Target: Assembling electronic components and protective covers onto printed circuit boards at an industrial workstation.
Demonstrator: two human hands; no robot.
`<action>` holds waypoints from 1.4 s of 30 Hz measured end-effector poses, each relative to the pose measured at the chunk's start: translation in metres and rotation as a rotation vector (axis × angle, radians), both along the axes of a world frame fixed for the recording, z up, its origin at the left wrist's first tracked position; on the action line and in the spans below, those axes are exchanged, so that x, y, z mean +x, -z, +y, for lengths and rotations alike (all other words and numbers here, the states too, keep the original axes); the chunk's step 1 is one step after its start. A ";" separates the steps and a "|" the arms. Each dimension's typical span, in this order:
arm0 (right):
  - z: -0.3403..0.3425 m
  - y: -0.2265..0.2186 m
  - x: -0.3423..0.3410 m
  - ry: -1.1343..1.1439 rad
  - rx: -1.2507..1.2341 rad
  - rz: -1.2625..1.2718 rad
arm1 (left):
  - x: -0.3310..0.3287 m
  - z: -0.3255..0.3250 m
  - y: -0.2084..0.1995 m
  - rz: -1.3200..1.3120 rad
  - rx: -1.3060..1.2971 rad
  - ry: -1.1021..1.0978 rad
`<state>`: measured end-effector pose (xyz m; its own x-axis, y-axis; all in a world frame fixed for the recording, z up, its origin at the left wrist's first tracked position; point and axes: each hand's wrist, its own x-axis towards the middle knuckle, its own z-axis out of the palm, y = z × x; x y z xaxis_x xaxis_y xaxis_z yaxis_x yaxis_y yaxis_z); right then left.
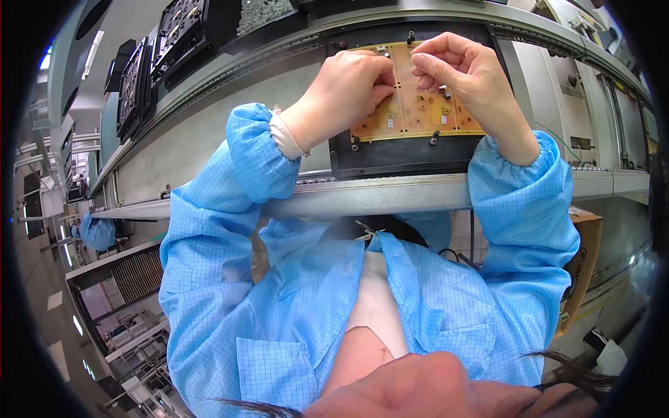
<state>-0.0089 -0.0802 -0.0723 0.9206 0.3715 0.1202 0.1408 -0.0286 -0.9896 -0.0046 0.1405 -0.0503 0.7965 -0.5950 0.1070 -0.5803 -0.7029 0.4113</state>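
Note:
A yellow-orange circuit board panel (418, 124) lies in a black carrier frame (390, 160), held by dark posts at its edges. My left hand (346, 94) is over the board's left part, fingers curled downward; whatever they grip is hidden behind the hand. Above the upper right part is my right hand (465, 78), with thumb and index finger pinched together. Something tiny may sit at those fingertips, too small to name. Small components (444, 92) stand on the board near the right hand. A white band (284, 134) circles my left wrist.
A metal conveyor rail (390, 196) runs between my body and the carrier. Black racks with parts (180, 29) and a bin of small whitish pieces (263, 14) stand beyond at upper left. A cardboard box (584, 261) is at lower right. Another person in blue (97, 233) is far left.

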 end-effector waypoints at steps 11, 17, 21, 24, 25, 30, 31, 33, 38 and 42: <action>-0.002 0.006 -0.003 0.003 0.063 0.092 | 0.037 0.043 0.011 -0.265 0.211 -0.234; 0.001 0.007 -0.006 0.041 0.006 0.104 | 0.047 0.040 0.017 -0.466 0.368 -0.161; 0.012 0.012 -0.009 0.031 -0.236 -0.003 | 0.064 0.034 0.005 -0.204 0.616 -0.200; 0.017 0.015 -0.011 0.027 -0.368 -0.091 | 0.080 0.030 -0.014 -0.169 0.519 -0.174; 0.018 0.016 -0.010 0.034 -0.369 -0.088 | 0.086 0.029 -0.015 -0.293 0.558 -0.159; 0.021 0.019 -0.009 0.041 -0.353 -0.069 | 0.080 0.017 -0.016 -0.107 0.790 -0.050; 0.023 0.023 -0.007 0.044 -0.363 -0.112 | 0.082 0.022 -0.005 -0.126 0.785 -0.039; 0.023 0.026 -0.006 0.059 -0.377 -0.151 | 0.084 0.020 0.000 -0.148 0.776 -0.015; 0.024 0.028 -0.004 0.030 -0.413 -0.136 | 0.084 0.007 -0.014 0.062 0.723 -0.029; 0.025 0.027 -0.003 0.029 -0.433 -0.167 | 0.099 0.004 -0.014 0.295 0.691 -0.171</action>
